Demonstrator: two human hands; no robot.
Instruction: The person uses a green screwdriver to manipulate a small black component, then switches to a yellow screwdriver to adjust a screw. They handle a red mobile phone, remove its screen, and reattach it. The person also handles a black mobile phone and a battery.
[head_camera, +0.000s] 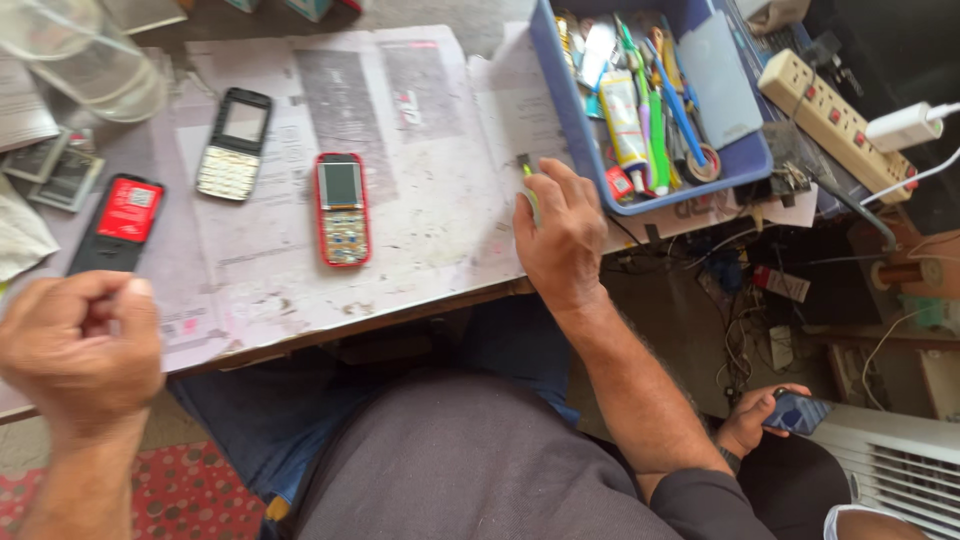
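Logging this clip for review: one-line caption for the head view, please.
Right hand grips a green tool beside the blue tray; left hand is a fist near the red phone.

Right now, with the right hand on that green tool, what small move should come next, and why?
Probably lift the green tool clear of the blue tray and carry it to the red phone. The right hand already grips it, the phone lies face up nearby, and the left hand is a closed fist.

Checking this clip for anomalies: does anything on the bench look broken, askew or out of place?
Yes. The black keypad phone lies with its screen window empty, the paper showing through, so it looks dismantled. Loose dark flat parts sit at the table's left edge. The right hand grips a green tool; the left hand is a closed fist.
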